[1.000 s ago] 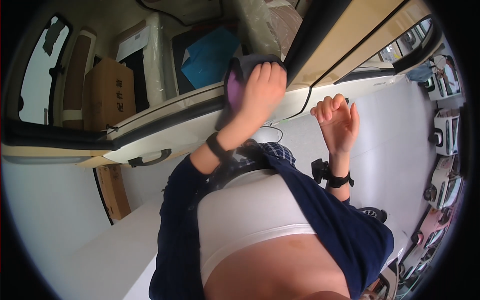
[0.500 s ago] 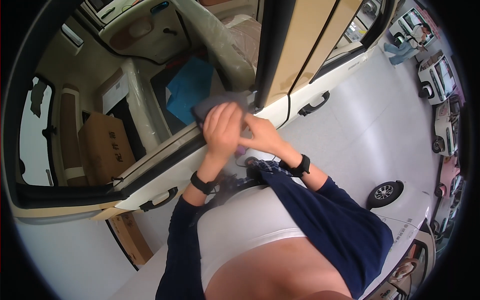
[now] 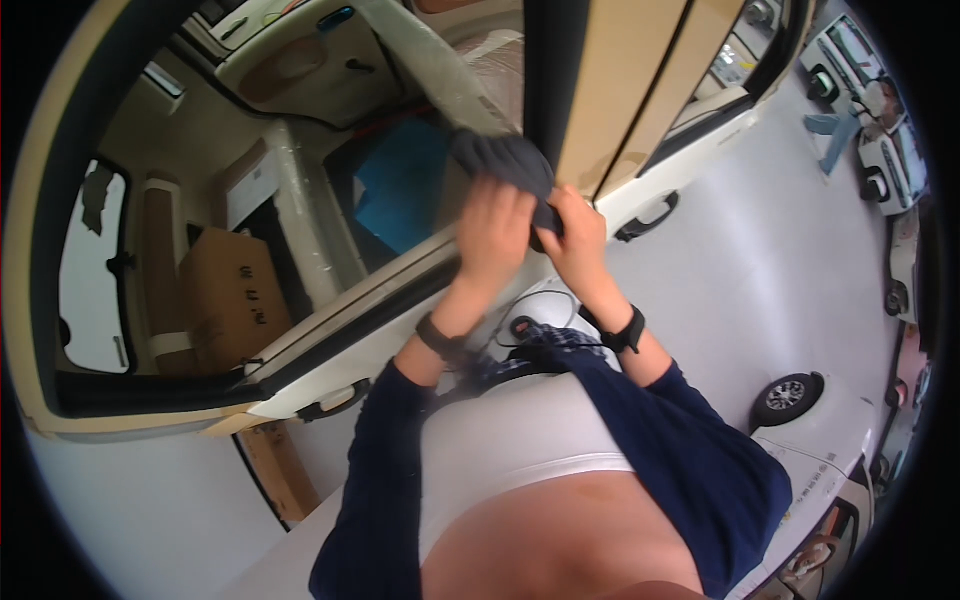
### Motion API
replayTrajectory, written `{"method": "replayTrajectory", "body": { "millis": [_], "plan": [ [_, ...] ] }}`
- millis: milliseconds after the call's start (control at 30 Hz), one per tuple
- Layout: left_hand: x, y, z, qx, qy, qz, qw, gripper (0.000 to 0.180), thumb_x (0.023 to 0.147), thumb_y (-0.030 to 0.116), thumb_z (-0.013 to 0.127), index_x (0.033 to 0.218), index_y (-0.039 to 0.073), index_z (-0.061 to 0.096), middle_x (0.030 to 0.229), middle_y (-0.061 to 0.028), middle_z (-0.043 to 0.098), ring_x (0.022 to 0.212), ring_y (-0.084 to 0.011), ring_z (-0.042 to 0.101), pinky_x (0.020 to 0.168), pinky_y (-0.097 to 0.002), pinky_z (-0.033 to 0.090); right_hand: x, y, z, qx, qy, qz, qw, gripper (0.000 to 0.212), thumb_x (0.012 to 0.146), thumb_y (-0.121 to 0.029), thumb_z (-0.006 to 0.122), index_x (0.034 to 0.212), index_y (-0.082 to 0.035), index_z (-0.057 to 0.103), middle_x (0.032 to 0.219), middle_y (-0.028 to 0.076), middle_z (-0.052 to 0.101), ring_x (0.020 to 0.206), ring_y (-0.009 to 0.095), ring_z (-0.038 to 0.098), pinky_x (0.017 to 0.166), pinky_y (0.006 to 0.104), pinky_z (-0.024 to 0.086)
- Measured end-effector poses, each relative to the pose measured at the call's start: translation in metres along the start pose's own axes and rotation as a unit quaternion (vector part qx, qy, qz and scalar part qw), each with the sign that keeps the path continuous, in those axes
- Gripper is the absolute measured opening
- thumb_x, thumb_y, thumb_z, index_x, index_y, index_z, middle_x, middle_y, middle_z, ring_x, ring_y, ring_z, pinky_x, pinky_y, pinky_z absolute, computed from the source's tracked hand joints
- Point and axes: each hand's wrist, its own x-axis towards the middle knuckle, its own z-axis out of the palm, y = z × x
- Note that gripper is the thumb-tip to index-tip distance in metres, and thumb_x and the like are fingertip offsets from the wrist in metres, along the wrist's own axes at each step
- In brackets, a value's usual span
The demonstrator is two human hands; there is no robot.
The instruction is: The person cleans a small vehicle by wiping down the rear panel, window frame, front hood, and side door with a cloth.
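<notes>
A dark grey cloth [image 3: 503, 157] is bunched up at the rear corner of the vehicle's door window opening, next to the black pillar [image 3: 548, 95]. My left hand [image 3: 492, 228] is pressed against the cloth, its fingers bent over the lower part and slightly blurred. Close beside it, my right hand [image 3: 577, 240] pinches a hanging end of the same cloth. Both hands are above the window sill [image 3: 400, 272] of the cream and white door. Black bands circle both wrists.
Inside the vehicle are a cardboard box [image 3: 235, 300], a blue sheet [image 3: 405, 185] and plastic-wrapped seats [image 3: 425, 60]. Black door handles [image 3: 650, 217] stick out from the body panel. A white vehicle's wheel [image 3: 787, 399] is at right; a person [image 3: 850, 125] stands far off among parked vehicles.
Both hands and the cloth have moved up and to the right, toward the pillar. More of the cloth shows above my fingers. The whole view has shifted slightly right.
</notes>
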Motion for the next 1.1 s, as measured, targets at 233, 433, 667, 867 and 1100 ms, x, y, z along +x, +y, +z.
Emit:
{"method": "replayTrajectory", "body": {
  "millis": [233,433,667,867,1100],
  "plan": [
    [0.011,0.01,-0.011,0.005,-0.038,-0.013,0.999,0.03,0.075,0.012,0.053,0.103,0.004,0.058,0.107,-0.0112,0.053,0.101,-0.0347,0.05,0.09,-0.0505,0.037,0.015,-0.001,-0.015,0.102,0.039,-0.028,0.994,0.019,0.065,-0.002,0.062,0.082,-0.003,0.054,0.065,0.011,0.049,0.053,0.027,0.051,0.047,0.0315,0.04],
    [0.065,0.014,-0.024,0.071,0.055,0.043,0.995,0.027,0.073,0.014,0.055,0.1,0.009,0.06,0.107,-0.0071,0.054,0.097,-0.0308,0.051,0.088,-0.0491,0.038,0.057,-0.024,-0.026,0.144,0.133,-0.033,0.98,0.024,0.061,-0.002,0.059,0.085,-0.002,0.054,0.07,0.015,0.05,0.055,0.027,0.051,0.049,0.031,0.04],
    [0.0,0.0,-0.015,0.04,-0.089,0.074,0.993,0.032,0.072,0.012,0.057,0.103,0.005,0.057,0.111,-0.0099,0.052,0.103,-0.0332,0.05,0.088,-0.0519,0.038,0.014,0.01,-0.014,0.114,-0.049,-0.011,0.992,0.023,0.063,-0.006,0.061,0.085,-0.005,0.053,0.073,0.011,0.052,0.061,0.03,0.054,0.051,0.034,0.042],
    [0.087,-0.008,-0.044,0.008,0.045,0.09,0.995,0.045,0.08,0.011,0.052,0.12,-0.005,0.041,0.119,-0.025,0.044,0.11,-0.0461,0.039,0.095,-0.0542,0.026,0.074,-0.028,-0.041,0.28,0.094,-0.016,0.955,0.021,0.066,-0.004,0.063,0.085,-0.002,0.053,0.075,0.011,0.056,0.064,0.025,0.057,0.054,0.0305,0.044],
    [0.151,-0.001,-0.065,0.106,0.119,0.117,0.98,0.036,0.075,0.013,0.055,0.11,0.008,0.057,0.112,-0.0096,0.052,0.106,-0.0311,0.048,0.092,-0.0502,0.032,0.13,-0.06,-0.052,0.203,0.211,-0.107,0.95,0.024,0.065,0.001,0.062,0.086,-0.002,0.051,0.07,0.011,0.049,0.058,0.024,0.05,0.052,0.0298,0.041]
  ]
}}
